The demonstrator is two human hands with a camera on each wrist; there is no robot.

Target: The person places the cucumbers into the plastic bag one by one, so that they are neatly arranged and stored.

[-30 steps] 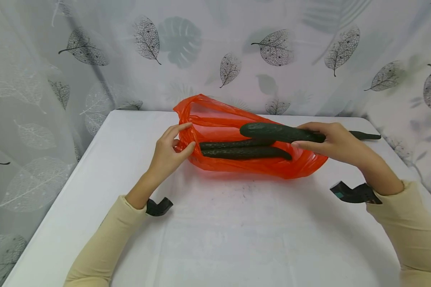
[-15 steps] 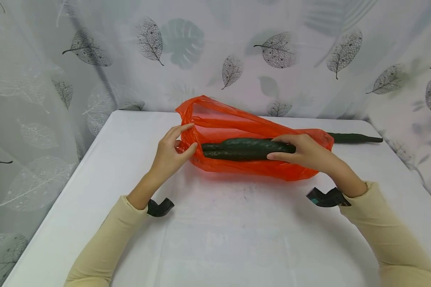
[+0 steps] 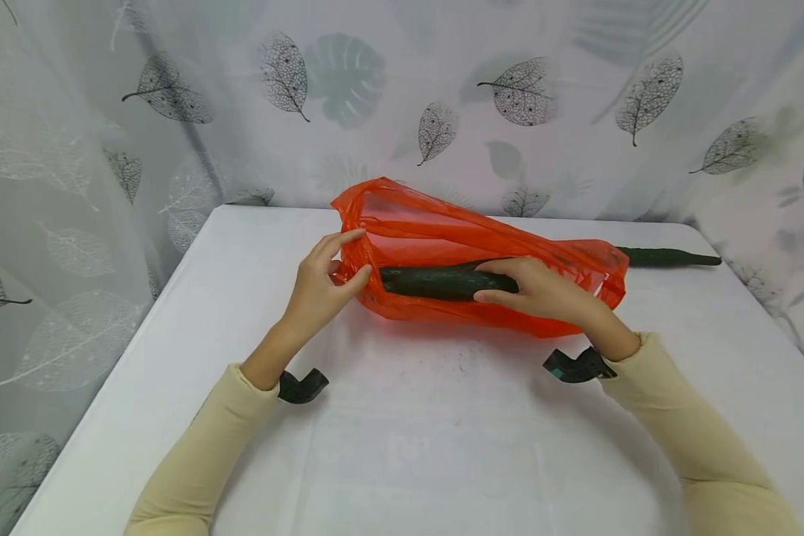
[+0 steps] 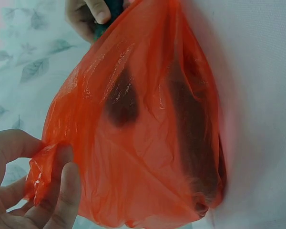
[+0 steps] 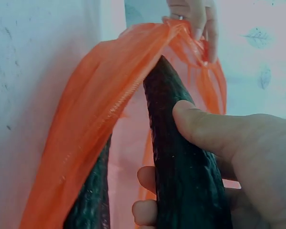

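An orange-red plastic bag lies on its side with its opening gaping toward me. My left hand pinches the gathered plastic at its left end between thumb and fingers. My right hand grips a dark green cucumber, thumb on one side and fingers on the other. That cucumber lies along the bag's opening, its tip pointing toward the left end. In the right wrist view a second cucumber shows beside it, partly behind the plastic. Dark cucumber shapes show through the bag in the left wrist view.
Another cucumber rests on the white table behind the bag's right end, partly hidden by it. A leaf-patterned curtain hangs behind the table and along both sides.
My right hand has moved left and down, carrying the cucumber from above the bag's right part into its opening. The left hand keeps its hold on the bag.
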